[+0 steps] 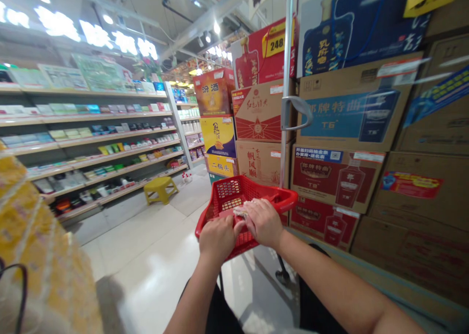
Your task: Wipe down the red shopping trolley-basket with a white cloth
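head: red basket (pixel 251 191), aslant rightward

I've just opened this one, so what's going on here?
A person in a shop aisle has both hands at a red cart. The right hand is over the cart, with what looks like a crumpled cloth bunched at its fingers. The left hand is beside it at the cart's near side; its exact grip is hard to make out. Stacked boxes stand to the right, and a yellow stool stands by the shelves on the left.
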A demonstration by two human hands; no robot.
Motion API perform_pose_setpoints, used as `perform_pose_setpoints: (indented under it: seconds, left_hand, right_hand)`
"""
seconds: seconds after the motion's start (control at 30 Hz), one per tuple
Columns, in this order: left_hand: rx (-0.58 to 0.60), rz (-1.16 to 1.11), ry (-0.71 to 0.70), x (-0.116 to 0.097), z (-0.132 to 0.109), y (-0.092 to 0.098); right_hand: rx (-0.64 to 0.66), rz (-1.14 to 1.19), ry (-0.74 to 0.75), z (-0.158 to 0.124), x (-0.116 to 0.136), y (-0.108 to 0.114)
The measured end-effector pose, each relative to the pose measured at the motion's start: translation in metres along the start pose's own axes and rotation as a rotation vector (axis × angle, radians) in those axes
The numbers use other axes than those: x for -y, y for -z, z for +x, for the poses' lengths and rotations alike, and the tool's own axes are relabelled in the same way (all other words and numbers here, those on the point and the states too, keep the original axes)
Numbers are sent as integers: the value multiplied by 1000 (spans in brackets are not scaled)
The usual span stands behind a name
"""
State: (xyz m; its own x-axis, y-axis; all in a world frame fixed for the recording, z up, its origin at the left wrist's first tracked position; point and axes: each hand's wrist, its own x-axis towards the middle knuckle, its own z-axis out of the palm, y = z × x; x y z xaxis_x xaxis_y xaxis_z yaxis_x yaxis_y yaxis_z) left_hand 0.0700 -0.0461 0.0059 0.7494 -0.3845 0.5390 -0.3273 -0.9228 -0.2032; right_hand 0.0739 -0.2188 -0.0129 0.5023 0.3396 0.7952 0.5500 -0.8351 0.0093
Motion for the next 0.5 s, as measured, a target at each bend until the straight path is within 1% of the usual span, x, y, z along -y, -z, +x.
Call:
perform_pose_setpoints:
  seconds: [0.07, 0.2, 0.27, 0.33, 0.37, 0.43, 0.5]
  left_hand:
    - [-6, 3, -6, 0, 0, -1]
    - [-14, 8, -11, 0, 1, -1]
    - [-19, 8, -9, 0, 1, -1]
    - [-22, 8, -7, -1, 2, -1]
    - [-24, 8, -6, -1, 2, -1]
    - [-27, 6, -3, -1, 2, -1]
    - [-32, 6, 3, -1, 2, -1]
  right_hand:
    - [65, -7, -71, 8, 0, 4]
    - [253, -29, -221, 31, -1, 12]
    - [294, -41, -273, 38, -3, 13]
    - [284, -39, -292, 38, -5, 12]
    - [265, -31, -279, 35, -6, 11]
    - [201, -15, -206, 25, -8, 9]
    - [124, -5, -92, 11, -10, 6]
